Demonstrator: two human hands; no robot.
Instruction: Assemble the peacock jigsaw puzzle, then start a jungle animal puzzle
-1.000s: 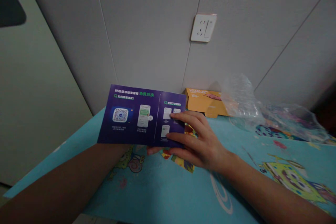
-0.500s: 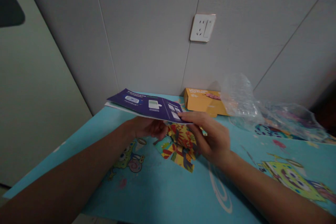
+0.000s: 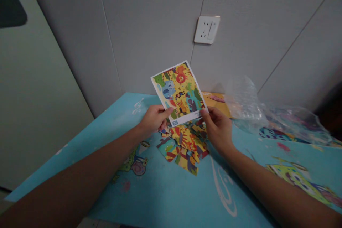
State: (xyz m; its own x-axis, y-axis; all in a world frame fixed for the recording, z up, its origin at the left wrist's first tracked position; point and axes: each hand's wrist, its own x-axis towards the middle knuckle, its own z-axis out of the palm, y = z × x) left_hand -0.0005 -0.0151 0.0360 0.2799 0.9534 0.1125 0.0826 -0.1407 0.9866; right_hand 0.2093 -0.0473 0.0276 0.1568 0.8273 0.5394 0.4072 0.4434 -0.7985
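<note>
A picture card (image 3: pixel 179 92) with a white border shows a lion, an elephant and other animals on yellow. It is held up and tilted above the table. My left hand (image 3: pixel 156 117) pinches its lower left corner, thumb on the front. At the lower right corner my right hand (image 3: pixel 217 124) grips it, the thumb also in front and the other fingers partly hidden behind. Just beneath the card lies a heap of colourful jigsaw puzzle pieces (image 3: pixel 185 144), its upper part covered by the card and my hands.
A blue table (image 3: pixel 160 196) with cartoon prints stands against a grey wall. Behind my right hand is an orange box (image 3: pixel 217 103), partly hidden. Clear bubble wrap (image 3: pixel 247 101) and crumpled plastic lie at the back right. A white socket (image 3: pixel 207 29) is on the wall.
The flat-held purple printed side has given way to the upright animal picture facing me. My left hand has come from under the sheet to its lower left corner. The box is more covered.
</note>
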